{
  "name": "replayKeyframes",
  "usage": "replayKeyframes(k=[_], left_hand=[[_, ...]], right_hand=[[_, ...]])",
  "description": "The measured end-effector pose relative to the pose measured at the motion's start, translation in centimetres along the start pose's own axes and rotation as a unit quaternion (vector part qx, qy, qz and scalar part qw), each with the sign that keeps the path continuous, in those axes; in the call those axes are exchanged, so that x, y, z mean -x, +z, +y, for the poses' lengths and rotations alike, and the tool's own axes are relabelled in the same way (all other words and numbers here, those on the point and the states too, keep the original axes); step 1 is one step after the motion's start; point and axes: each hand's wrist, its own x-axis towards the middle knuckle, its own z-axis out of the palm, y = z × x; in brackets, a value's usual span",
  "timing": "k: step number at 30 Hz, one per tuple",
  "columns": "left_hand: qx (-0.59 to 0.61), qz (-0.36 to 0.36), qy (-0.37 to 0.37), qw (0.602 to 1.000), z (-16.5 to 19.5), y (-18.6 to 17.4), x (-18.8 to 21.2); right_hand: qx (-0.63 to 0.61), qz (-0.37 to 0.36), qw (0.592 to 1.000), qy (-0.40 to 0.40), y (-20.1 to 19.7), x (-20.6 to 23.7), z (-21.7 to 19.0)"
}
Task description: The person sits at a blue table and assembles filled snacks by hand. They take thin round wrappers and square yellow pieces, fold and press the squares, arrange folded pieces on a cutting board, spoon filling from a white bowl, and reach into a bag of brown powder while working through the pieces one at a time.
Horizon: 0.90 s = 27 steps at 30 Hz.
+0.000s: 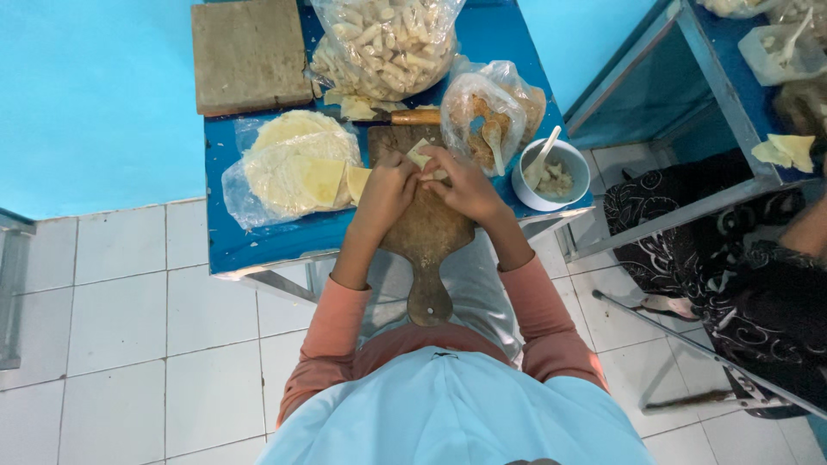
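Note:
My left hand (pixel 387 193) and my right hand (pixel 463 185) meet over a brown wooden paddle board (pixel 425 237) on the blue table (pixel 258 241). Both hands pinch a small pale yellow wrapper (pixel 419 153), folded between the fingertips. A stack of round pale wrappers in a clear bag (pixel 293 168) lies just left of my left hand. A white bowl (pixel 568 179) with filling and a spoon stands right of my right hand.
A clear bag of rolled pieces (pixel 388 43) and a square wooden board (pixel 248 53) sit at the table's back. A bag of brown crumbs with a spoon (pixel 487 116) and a wooden-handled knife (pixel 413 116) lie nearby. Another person in dark patterned cloth (pixel 741 284) sits at right.

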Motion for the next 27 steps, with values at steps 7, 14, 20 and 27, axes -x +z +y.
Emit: replayKeyframes(k=[7, 14, 20, 27], left_hand=[[0.010, 0.001, 0.003, 1.000, 0.1, -0.2, -0.3], [-0.006, -0.044, -0.053, 0.998, -0.8, -0.1, -1.2], [-0.075, 0.009, -0.016, 0.997, -0.6, 0.6, -1.7], [-0.095, -0.006, -0.021, 0.995, -1.2, 1.1, -1.9]], right_hand=[[-0.070, -0.014, 0.996, 0.044, -0.3, -1.3, 0.3], [0.026, 0.026, 0.999, 0.017, -0.2, -1.5, -0.7], [0.093, 0.044, 0.994, -0.036, -0.1, -1.6, -1.2], [0.129, 0.035, 0.989, -0.062, -0.1, -1.1, -0.8]])
